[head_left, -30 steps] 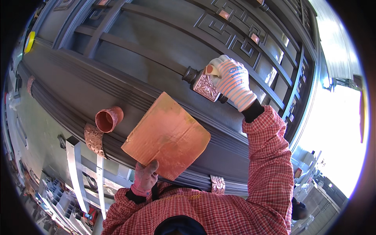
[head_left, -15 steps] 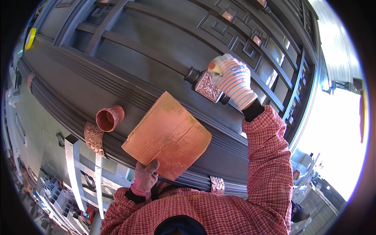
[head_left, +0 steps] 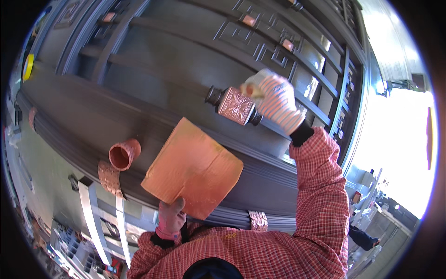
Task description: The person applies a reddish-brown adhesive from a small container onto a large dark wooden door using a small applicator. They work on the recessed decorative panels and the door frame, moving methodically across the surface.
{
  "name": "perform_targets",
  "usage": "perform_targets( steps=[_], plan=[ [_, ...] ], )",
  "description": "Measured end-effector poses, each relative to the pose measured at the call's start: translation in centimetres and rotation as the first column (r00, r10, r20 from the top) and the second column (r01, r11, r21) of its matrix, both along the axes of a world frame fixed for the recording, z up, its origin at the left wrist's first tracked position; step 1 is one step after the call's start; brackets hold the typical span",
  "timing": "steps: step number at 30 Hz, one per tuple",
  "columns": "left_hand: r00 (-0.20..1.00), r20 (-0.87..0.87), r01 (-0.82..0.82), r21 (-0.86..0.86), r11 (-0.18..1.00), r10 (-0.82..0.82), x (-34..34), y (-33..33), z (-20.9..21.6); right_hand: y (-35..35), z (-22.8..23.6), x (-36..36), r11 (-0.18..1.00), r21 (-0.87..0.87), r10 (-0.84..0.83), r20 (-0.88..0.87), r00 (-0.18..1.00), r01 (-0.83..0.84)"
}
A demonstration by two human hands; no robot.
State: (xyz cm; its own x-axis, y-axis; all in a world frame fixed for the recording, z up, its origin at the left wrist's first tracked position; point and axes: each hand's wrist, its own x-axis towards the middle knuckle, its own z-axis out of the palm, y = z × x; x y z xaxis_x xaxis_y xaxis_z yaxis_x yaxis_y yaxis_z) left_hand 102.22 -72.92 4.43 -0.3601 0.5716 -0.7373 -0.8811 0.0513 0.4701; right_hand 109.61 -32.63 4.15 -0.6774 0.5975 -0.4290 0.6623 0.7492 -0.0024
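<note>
My left hand (head_left: pixel 172 217), in a stained pinkish glove, grips the lower corner of a flat cardboard piece (head_left: pixel 193 167) coated with copper-orange paint. The thumb lies on top of the card. My right hand (head_left: pixel 277 98), in a striped knit glove, is closed, with a small cream and copper-stained thing (head_left: pixel 250 90) at its fingertips; its kind is unclear. Those fingers are by the upper right edge of a square ornament (head_left: pixel 236 106) with a copper-coloured floral relief and black turned ends. The ornament is on a dark metal panel (head_left: pixel 167 60).
A copper-stained cup (head_left: pixel 124 154) lies tipped on the panel, left of the card. Copper-toned ornaments (head_left: pixel 110 179) sit along the curved moulding. A yellow roll (head_left: pixel 28 67) is at the far left. White metal bars (head_left: pixel 93 218) stand below. A person's dark-clothed leg (head_left: pixel 364 238) shows at lower right.
The view has shifted a little, so panel and cup appear further left. My right hand stays at the ornament, showing more of its relief. My left hand still holds the card.
</note>
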Motion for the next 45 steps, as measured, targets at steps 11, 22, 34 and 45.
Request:
perform_targets(
  steps=[11, 22, 34, 45],
  plan=[
    [0.997, -0.071, -0.024, 0.034, 0.999, 0.027, 0.4, 0.9, 0.0, -3.6, 3.0, 0.3, 0.893, -0.059, 0.449, 0.022, 0.893, -0.447],
    [0.998, -0.064, 0.029, 0.071, 0.997, -0.024, 0.5, 2.4, -0.1, 3.6, 0.5, 3.0, 0.984, -0.033, -0.156, -0.622, 0.767, 0.173],
    [0.994, -0.057, 0.091, 0.026, 0.995, -0.090, 0.5, 3.8, -2.2, 18.6, -1.5, 3.9, 0.957, 0.111, -0.149, -0.604, 0.783, 0.267],
    [0.992, -0.056, 0.108, -0.047, 0.993, -0.111, 0.4, 3.5, -2.6, 21.5, -3.0, 2.8, 0.977, 0.172, -0.051, -0.395, 0.917, 0.129]
  ],
)
